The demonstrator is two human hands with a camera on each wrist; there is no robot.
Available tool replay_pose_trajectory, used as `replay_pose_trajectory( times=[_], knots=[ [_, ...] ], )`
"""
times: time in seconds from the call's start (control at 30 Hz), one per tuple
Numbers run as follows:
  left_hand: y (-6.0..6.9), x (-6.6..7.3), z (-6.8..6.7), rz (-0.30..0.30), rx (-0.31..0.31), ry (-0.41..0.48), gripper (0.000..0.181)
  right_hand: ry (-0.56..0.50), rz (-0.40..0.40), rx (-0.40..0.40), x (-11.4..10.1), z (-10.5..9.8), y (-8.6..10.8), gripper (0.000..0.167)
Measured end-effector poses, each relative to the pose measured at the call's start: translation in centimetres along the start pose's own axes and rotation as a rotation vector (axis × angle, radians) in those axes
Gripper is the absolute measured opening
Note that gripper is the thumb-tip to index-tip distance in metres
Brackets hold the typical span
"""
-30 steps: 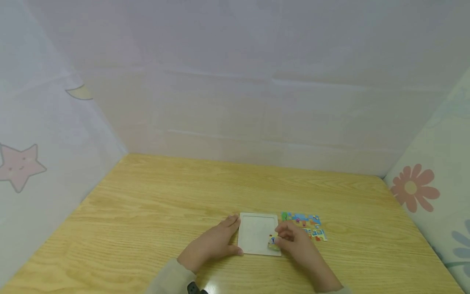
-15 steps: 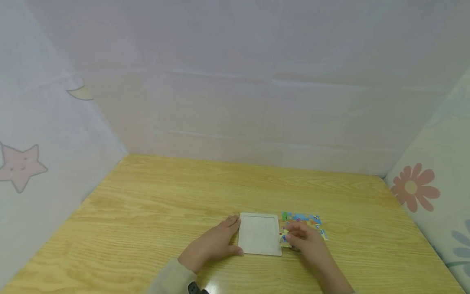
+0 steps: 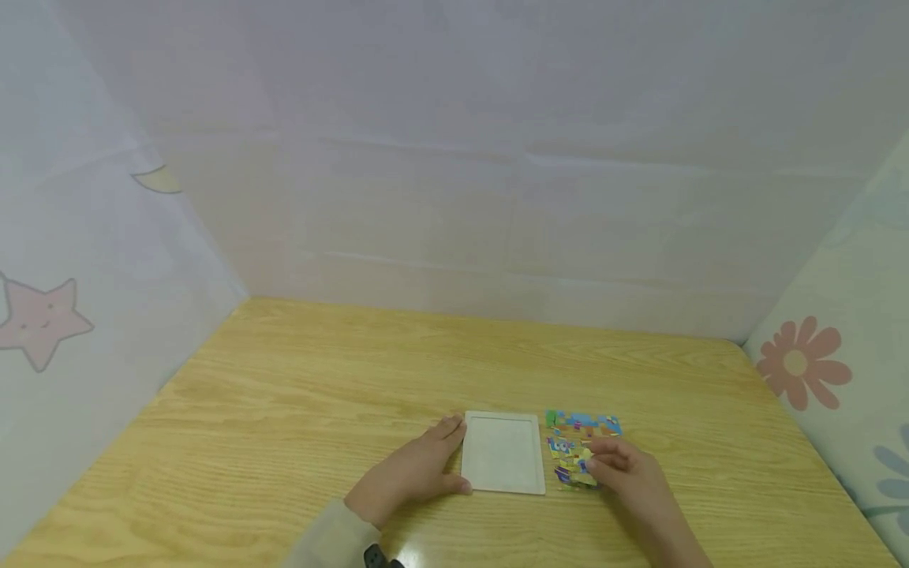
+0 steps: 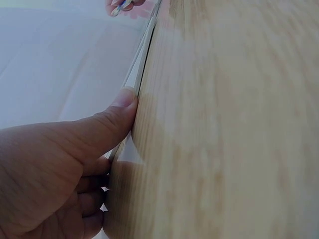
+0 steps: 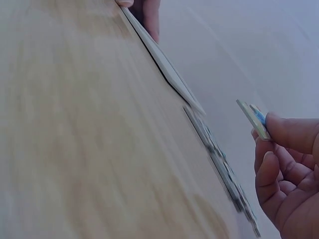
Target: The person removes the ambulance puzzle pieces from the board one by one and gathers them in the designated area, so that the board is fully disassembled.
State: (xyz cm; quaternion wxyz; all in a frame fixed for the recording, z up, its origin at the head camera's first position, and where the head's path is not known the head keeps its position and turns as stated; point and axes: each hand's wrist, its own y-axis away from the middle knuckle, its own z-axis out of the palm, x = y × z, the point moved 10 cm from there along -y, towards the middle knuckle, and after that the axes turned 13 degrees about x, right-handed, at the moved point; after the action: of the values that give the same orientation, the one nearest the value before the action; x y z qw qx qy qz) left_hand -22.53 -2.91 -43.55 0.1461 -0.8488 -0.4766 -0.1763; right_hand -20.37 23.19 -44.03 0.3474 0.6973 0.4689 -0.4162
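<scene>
My left hand [image 3: 414,475] rests at the left side of a pale square puzzle tray [image 3: 501,454], its thumb touching the lower left edge in the left wrist view. The tray's recess shows bare. My right hand [image 3: 632,475] pinches a small jigsaw puzzle piece [image 5: 254,119] between thumb and fingers, raised above the table in the right wrist view. Below and beside that hand lie colourful jigsaw pieces [image 3: 582,418], blue, green and orange at the back, yellow and purple in front. Part of them is hidden behind the right fingers.
The wood-grain table [image 3: 341,371] reaches back to a pale cloth backdrop [image 3: 454,197]. Cloth walls with a star [image 3: 44,322] and a flower [image 3: 798,363] stand at the left and right. The jigsaw pieces lie close to the tray's right edge.
My right hand has moved right from over the tray's lower right corner to over the jigsaw pieces, carrying the piece along. The left hand and tray stay in place.
</scene>
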Motion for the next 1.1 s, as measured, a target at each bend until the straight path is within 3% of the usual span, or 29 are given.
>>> replay_pose_trajectory(
  times=[0.27,0.6,1.1],
  knots=[
    [0.0,0.2,-0.2,0.013,0.008,-0.007,0.087,0.008,0.037,0.047,1.3,-2.6,-0.2,0.034],
    [0.1,0.2,-0.2,0.010,0.002,0.012,0.086,-0.059,0.091,0.049,2.6,-4.0,-0.2,0.035],
    [0.0,0.2,-0.2,-0.012,-0.010,0.025,0.086,0.068,0.105,0.023,4.2,-5.2,-0.8,0.039]
  ],
)
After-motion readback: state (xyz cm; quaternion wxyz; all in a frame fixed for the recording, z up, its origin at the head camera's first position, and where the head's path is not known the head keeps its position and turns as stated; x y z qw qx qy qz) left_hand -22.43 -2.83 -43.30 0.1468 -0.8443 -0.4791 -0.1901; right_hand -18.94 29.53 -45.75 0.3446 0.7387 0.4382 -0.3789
